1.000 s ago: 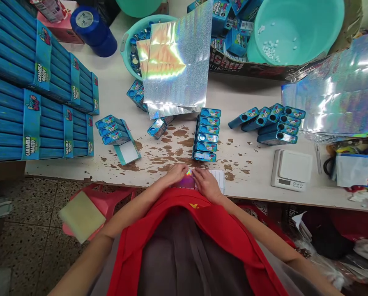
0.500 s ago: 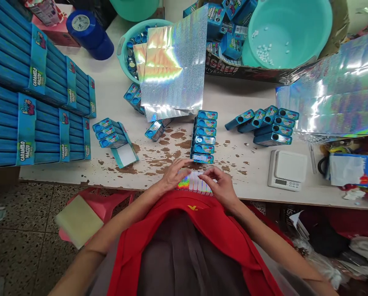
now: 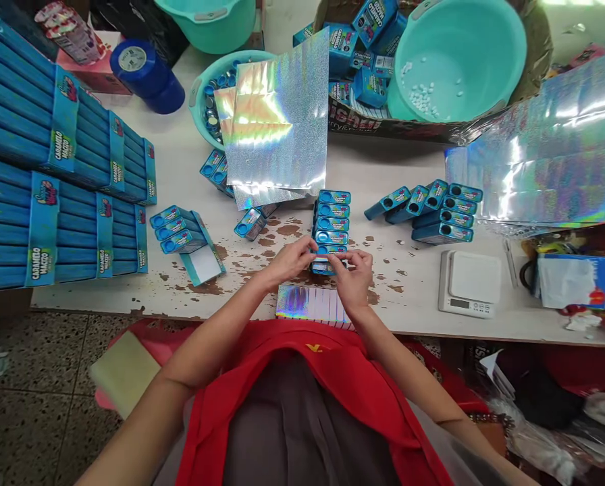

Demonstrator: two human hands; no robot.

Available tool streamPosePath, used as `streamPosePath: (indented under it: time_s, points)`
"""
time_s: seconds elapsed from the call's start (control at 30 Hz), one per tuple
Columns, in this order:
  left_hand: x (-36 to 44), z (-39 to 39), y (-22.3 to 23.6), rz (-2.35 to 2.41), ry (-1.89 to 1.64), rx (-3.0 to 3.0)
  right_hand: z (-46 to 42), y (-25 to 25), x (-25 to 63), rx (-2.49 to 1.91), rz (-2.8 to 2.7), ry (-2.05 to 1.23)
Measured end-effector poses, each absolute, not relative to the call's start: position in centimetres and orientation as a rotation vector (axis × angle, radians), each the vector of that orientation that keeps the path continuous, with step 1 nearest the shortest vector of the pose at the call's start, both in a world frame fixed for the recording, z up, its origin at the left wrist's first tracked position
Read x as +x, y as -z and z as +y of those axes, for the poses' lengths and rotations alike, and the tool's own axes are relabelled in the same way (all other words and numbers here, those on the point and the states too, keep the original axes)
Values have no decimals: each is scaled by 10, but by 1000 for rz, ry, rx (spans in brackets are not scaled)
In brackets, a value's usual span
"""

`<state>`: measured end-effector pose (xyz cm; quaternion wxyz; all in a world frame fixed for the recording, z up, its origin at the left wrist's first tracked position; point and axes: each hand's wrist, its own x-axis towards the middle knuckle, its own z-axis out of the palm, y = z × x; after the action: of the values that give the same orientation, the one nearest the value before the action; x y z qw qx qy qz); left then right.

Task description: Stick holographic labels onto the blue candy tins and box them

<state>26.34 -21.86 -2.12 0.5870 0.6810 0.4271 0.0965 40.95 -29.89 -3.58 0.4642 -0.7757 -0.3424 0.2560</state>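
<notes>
My left hand (image 3: 293,258) and my right hand (image 3: 354,273) meet at the near end of a row of small blue candy boxes (image 3: 331,223) standing on the table's near middle. Both hands have their fingers curled on the nearest box (image 3: 327,255) of that row. What the fingertips pinch between them is too small to make out. A holographic sticker sheet (image 3: 310,304) lies at the table's edge just under my wrists.
Stacked blue cartons (image 3: 54,182) fill the left. Large holographic sheets (image 3: 277,128) lie over a teal basin (image 3: 201,108). More blue boxes (image 3: 434,209) sit right of centre beside a white scale (image 3: 467,283). A teal tub (image 3: 454,61) stands at the back right.
Both hands left the sticker sheet at the table's edge and moved forward to the nearest box in the row. The view has tilted slightly.
</notes>
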Motion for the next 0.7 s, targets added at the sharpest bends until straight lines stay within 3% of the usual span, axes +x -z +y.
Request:
streamPosePath:
  time_s: [0.23, 0.5, 0.7]
  points:
    - [275, -202, 46, 1104, -181, 1661, -284, 64, 416, -1971, -739, -653]
    - [284, -251, 50, 1373, -217, 1672, -281, 70, 418, -1958, -602, -783]
    - [254, -264, 47, 1274, 256, 1923, -294, 56, 422, -1921, -815, -594]
